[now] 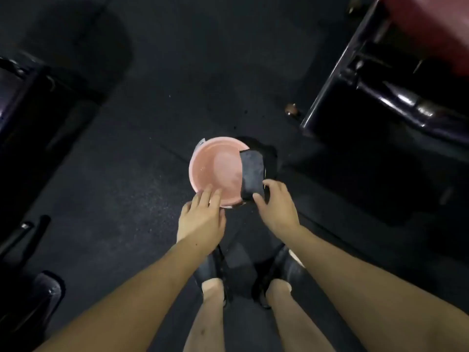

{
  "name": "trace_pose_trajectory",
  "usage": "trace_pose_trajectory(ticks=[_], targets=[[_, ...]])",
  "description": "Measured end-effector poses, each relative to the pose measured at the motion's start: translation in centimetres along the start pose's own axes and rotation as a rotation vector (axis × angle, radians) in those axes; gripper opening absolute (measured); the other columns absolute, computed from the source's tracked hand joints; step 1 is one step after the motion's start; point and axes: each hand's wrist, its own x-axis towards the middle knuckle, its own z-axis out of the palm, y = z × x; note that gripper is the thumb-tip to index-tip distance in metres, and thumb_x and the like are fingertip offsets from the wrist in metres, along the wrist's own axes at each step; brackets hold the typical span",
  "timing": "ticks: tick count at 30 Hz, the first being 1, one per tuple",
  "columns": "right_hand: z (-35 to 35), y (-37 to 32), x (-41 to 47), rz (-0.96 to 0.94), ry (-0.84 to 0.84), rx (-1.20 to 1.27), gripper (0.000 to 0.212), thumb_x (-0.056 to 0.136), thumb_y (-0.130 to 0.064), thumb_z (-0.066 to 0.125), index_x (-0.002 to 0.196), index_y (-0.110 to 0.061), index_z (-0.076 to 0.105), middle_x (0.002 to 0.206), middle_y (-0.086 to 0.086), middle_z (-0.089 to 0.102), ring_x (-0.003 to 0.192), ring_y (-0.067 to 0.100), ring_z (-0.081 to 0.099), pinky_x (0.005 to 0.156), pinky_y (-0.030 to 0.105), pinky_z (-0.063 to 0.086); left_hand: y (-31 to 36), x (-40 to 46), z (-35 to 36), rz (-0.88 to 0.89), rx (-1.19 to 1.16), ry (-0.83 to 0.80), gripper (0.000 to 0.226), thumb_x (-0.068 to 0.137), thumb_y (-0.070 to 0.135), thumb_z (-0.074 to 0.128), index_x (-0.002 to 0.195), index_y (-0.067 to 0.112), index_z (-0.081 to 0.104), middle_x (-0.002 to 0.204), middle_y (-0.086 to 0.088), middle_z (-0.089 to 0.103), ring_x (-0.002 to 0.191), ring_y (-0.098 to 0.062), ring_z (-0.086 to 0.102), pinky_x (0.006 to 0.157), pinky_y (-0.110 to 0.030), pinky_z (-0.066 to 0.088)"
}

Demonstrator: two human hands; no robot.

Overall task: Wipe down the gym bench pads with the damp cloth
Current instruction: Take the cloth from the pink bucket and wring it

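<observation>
— Worn on the head, looking steeply down past both forearms to the floor (127, 153).
— Facing forward too?
— Slightly; legs and sandalled feet (210, 270) at the bottom edge, pink basin (208, 161) just beyond.
— Near or far?
— Close to the hands, wide-angled, edges bent; dark gym frames (330, 80) at both sides.
— Shared with another view?
— Only one view here.
</observation>
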Motion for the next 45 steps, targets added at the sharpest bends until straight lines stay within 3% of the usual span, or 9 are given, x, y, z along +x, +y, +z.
trace_pose_trajectory(ticks=[6,10,13,17,23,26,35,42,45], targets=[[4.6,2.1,5.8,0.154,0.084,0.271,0.057,0.096,-0.044,0.064,0.144,-0.022,0.043,0.146,0.005,0.044,0.123,0.024,0.053,0.087,0.032,0.043,0.9,3.3,5.9,-0.079,-0.052,-0.013,0.05,0.098,0.027,0.05,0.147,0.017,0.045,0.158,-0.005,0.041,0.138,-0.027,0.046,0.107,-0.047,0.041],[6.1,2.4,8.0,0.147,0.119,0.363,0.066,0.094,-0.042,0.068,0.149,-0.019,0.037,0.144,0.006,0.049,0.123,0.025,0.054,0.096,0.039,0.05,0.5,4.2,8.0,-0.104,-0.056,-0.011,0.049,0.098,0.026,0.05,0.146,0.017,0.046,0.157,-0.003,0.043,0.139,-0.025,0.046,0.105,-0.046,0.042],[6.8,2.5,8.4,0.177,0.146,0.436,0.061,0.093,-0.038,0.07,0.145,-0.021,0.041,0.137,0.003,0.057,0.122,0.024,0.058,0.099,0.047,0.053,0.2,4.2,8.6,-0.133,-0.071,-0.013,0.05,0.097,0.024,0.052,0.146,0.018,0.046,0.158,-0.002,0.043,0.139,-0.025,0.046,0.104,-0.046,0.042],[6.2,2.6,7.9,0.265,0.136,0.492,0.049,0.095,-0.031,0.071,0.138,-0.023,0.049,0.131,0.002,0.061,0.116,0.023,0.061,0.098,0.046,0.055,0.0,3.7,8.0,-0.17,-0.064,-0.037,0.049,0.098,0.025,0.051,0.147,0.02,0.045,0.158,-0.001,0.042,0.139,-0.025,0.045,0.106,-0.046,0.041],[4.3,2.6,6.3,0.337,0.076,0.476,0.025,0.097,-0.022,0.068,0.119,-0.016,0.058,0.112,0.004,0.066,0.099,0.023,0.065,0.079,0.032,0.049,0.5,2.7,5.5,-0.205,-0.076,-0.07,0.051,0.098,0.026,0.05,0.148,0.021,0.044,0.156,0.002,0.043,0.143,-0.022,0.042,0.108,-0.046,0.04],[2.8,2.8,4.7,0.38,0.061,0.443,0.029,0.098,-0.025,0.068,0.124,-0.017,0.059,0.116,0.006,0.065,0.1,0.025,0.064,0.079,0.033,0.048,1.2,2.1,3.4,-0.215,-0.063,-0.087,0.05,0.099,0.026,0.05,0.148,0.018,0.045,0.156,0.001,0.044,0.144,-0.023,0.039,0.109,-0.047,0.039],[-11.7,-0.7,-1.7,0.338,0.212,0.635,0.041,0.097,-0.029,0.069,0.136,-0.024,0.058,0.129,-0.002,0.066,0.119,0.018,0.062,0.102,0.035,0.051,9.3,1.6,-9.7,-0.162,-0.029,-0.065,0.049,0.1,0.033,0.047,0.147,0.024,0.04,0.15,0.002,0.042,0.132,-0.024,0.046,0.109,-0.046,0.038],[-28.6,-3.1,-7.1,0.204,0.322,0.8,0.037,0.097,-0.025,0.068,0.132,-0.031,0.061,0.119,-0.015,0.068,0.109,0.001,0.063,0.091,0.017,0.049,21.7,2.2,-21.9,-0.049,-0.083,0.003,0.053,0.101,0.035,0.047,0.152,0.026,0.038,0.159,0.003,0.039,0.143,-0.023,0.037,0.115,-0.042,0.032],[-34.8,-2.8,-9.3,0.172,0.379,0.861,0.036,0.096,-0.024,0.068,0.131,-0.03,0.063,0.116,-0.016,0.07,0.107,-0.002,0.065,0.095,0.022,0.053,26.8,2.3,-25.7,0.009,-0.065,0.039,0.052,0.102,0.037,0.046,0.153,0.026,0.04,0.161,0.003,0.037,0.144,-0.021,0.04,0.113,-0.04,0.036]])
